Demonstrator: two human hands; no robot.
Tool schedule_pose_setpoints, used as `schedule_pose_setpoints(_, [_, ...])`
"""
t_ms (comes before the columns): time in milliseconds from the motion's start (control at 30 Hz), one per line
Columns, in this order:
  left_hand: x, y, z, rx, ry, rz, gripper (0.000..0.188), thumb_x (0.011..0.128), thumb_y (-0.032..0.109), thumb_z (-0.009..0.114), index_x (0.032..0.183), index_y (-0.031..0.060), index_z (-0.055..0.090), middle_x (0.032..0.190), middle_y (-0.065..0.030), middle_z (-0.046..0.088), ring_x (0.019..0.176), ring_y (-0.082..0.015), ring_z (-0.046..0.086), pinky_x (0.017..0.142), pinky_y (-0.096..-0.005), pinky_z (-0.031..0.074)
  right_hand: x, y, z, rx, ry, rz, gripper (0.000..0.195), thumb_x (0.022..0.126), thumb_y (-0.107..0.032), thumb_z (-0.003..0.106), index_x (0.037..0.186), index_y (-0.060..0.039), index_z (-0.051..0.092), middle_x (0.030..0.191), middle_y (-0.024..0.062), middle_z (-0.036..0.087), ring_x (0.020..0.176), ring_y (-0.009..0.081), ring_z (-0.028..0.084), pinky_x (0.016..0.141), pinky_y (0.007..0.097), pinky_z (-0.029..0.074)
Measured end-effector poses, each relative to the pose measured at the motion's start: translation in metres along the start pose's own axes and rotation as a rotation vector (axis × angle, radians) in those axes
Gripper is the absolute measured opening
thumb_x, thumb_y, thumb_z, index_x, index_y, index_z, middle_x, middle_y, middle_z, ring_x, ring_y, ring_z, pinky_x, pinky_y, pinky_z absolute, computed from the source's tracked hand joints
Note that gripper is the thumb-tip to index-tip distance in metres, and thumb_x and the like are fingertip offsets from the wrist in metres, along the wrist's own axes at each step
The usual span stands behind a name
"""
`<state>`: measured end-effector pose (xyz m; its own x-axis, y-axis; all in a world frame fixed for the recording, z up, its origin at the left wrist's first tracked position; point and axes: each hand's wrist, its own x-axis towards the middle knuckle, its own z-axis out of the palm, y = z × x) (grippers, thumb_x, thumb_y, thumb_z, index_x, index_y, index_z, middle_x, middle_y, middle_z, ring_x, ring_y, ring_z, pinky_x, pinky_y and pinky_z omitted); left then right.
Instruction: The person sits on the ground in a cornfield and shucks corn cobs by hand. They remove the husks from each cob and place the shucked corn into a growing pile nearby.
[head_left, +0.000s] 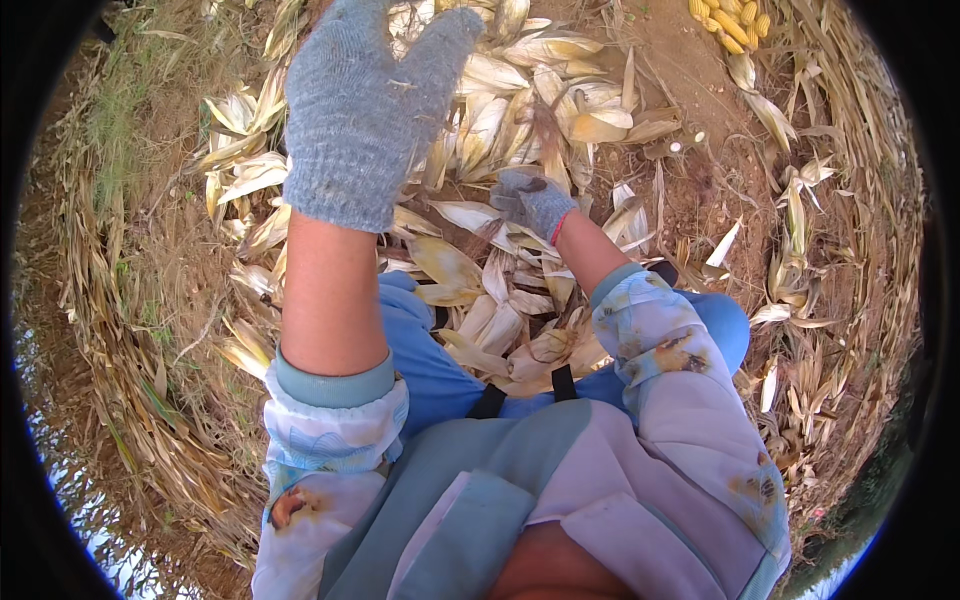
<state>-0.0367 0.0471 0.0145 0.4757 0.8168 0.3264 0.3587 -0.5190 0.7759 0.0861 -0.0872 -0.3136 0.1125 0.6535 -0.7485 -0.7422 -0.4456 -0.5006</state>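
My left hand (367, 112), in a gray knitted glove, is raised near the camera at the upper left, with thumb and fingers apart and nothing seen in it. Its fingertips run past the top edge. My right hand (531, 199), in a similar glove with a dark palm side, is low over dry corn husks (491, 135); its fingers are curled, and whether they hold a husk cannot be told. More loose corn husks (480, 330) lie between my knees, below the right hand. Brown corn silk is tangled among them.
Husked yellow corn cobs (731, 22) are piled at the upper right. Flattened dry corn stalks (862, 165) line the right side, and more stalks (120, 360) curve along the left. Cut pale stalk ends (675, 147) lie on the brown soil right of the husks.
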Motion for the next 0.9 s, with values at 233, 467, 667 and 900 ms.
schedule_pose_setpoints(233, [0.011,-0.011,-0.018,-0.036,-0.045,-0.074,0.033,0.083,0.018,0.074,0.107,-0.0023,0.063,0.091,-0.0139,0.068,0.082,-0.0192,0.066,0.073,-0.0325,0.052,0.079,0.036,0.072,0.338,0.206,0.122,0.026,0.095,-0.025,0.064,0.12,-0.0173,0.057,0.106,0.007,0.067,0.1,0.0271,0.066,0.084,0.0478,0.053])
schedule_pose_setpoints(467, [0.018,-0.02,-0.015,-0.098,0.005,0.093,0.028,0.084,0.02,0.073,0.101,-0.0016,0.066,0.087,-0.0148,0.069,0.081,-0.0227,0.067,0.073,-0.0336,0.052,0.096,0.026,0.068,0.426,0.302,0.144,0.003,0.096,-0.02,0.063,0.098,-0.0181,0.062,0.07,-0.0037,0.061,0.056,0.0129,0.059,0.065,0.0446,0.052])
schedule_pose_setpoints(667, [0.016,-0.035,-0.014,-0.027,-0.102,0.039,0.045,0.084,0.035,0.076,0.118,0.0079,0.066,0.114,-0.0117,0.07,0.107,-0.0276,0.066,0.094,-0.0373,0.05,0.015,-0.067,0.051,0.355,0.103,-0.08,0.006,0.097,-0.016,0.058,0.095,-0.0125,0.062,0.066,-0.0041,0.055,0.047,0.0091,0.047,0.051,0.0318,0.046])
schedule_pose_setpoints(900, [0.005,-0.04,0.015,0.087,-0.413,0.404,0.051,0.083,0.037,0.076,0.123,0.0077,0.062,0.12,-0.0151,0.066,0.113,-0.0329,0.062,0.096,-0.0397,0.049,-0.148,-0.154,0.062,-0.448,-0.347,-0.761,0.016,0.094,-0.02,0.064,0.106,-0.01,0.064,0.072,0.0011,0.058,0.058,0.0117,0.054,0.055,0.0276,0.047])
